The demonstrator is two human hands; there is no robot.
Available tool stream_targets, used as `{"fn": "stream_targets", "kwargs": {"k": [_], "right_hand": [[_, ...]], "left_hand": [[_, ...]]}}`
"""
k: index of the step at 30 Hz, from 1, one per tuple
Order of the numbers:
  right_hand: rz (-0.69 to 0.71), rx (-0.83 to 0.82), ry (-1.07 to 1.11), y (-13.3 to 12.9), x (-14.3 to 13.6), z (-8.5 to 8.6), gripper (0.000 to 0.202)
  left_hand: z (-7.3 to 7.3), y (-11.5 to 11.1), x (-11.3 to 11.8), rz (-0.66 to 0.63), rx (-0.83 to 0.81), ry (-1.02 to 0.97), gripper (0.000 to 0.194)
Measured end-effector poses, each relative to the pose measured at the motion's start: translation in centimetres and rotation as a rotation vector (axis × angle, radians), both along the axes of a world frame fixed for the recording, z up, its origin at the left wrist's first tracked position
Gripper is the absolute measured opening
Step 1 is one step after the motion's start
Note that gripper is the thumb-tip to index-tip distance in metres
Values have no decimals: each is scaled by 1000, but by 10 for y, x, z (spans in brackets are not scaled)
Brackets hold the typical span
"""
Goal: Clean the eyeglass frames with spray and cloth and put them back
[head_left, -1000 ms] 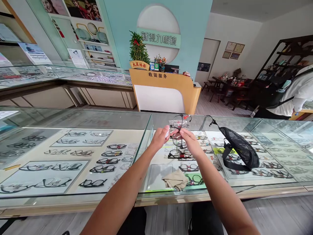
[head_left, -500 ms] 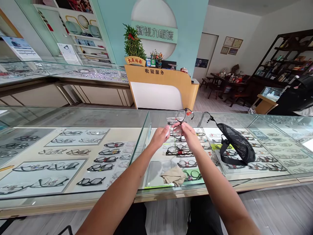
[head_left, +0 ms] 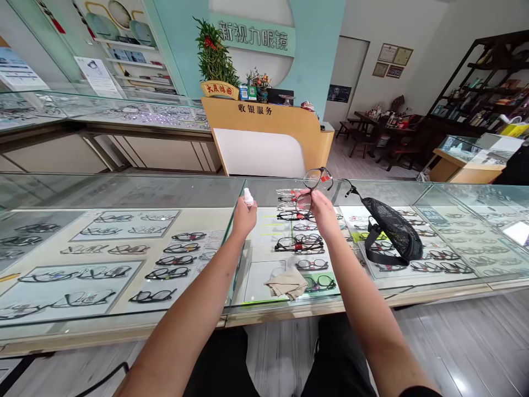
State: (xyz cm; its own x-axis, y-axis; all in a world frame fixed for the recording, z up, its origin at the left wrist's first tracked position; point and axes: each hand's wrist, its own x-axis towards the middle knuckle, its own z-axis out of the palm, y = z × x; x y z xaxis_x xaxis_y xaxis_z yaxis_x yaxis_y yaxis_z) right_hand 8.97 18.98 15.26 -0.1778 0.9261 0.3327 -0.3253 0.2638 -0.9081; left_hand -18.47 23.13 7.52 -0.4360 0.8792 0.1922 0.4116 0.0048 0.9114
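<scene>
- Head view: your right hand (head_left: 323,214) is closed around a pair of dark-framed glasses (head_left: 311,190), held up above the glass counter (head_left: 124,193) with the lenses rising just past your fingertips
- Your left hand (head_left: 243,218) is clenched on a small white bottle (head_left: 248,196), whose cap pokes out above your fist, well left of the glasses
- Below and between your two grips, a beige cloth (head_left: 286,283) lies on the glass
- Just right of the hand gripping the frame, a black mesh bag (head_left: 392,230) rests on the counter
</scene>
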Motion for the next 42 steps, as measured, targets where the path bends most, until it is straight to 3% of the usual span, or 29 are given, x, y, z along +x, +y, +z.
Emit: {"fn": "stream_targets", "kwargs": {"k": [6, 10, 12, 13, 15, 17, 18, 21, 25, 30, 37, 42], "right_hand": [[-1, 21, 9, 4, 1, -1, 41], [-65, 34, -27, -5, 8, 6, 41], [-118, 44, -49, -15, 17, 10, 42], [-138, 49, -59, -22, 23, 12, 42], [-156, 59, -84, -39, 37, 13, 40], [-160, 74, -113, -57, 50, 13, 40], [-163, 83, -128, -66, 56, 13, 40], [-182, 93, -186, -93, 66, 13, 44], [-200, 65, -236, -124, 71, 15, 45], [-197, 59, -245, -155, 73, 14, 42], [-145, 45, -319, -180, 65, 11, 43], [-81, 48, -386, -191, 52, 11, 45]], "left_hand": [[2, -4, 7, 16, -2, 37, 37], [27, -26, 18, 192, 73, 90, 73], [47, -52, 26, 253, 184, 157, 69], [56, -70, 31, 191, 232, 195, 54], [71, -111, 44, -209, 174, 268, 23], [77, -153, 59, -602, -30, 407, 19], [77, -171, 66, -722, -105, 501, 20], [70, -205, 82, -816, -171, 737, 26], [58, -209, 83, -846, -209, 783, 34], [50, -203, 69, -776, -193, 450, 21], [29, -197, 50, -602, -256, 109, 40], [32, -216, 34, -571, -259, -6, 47]]}}
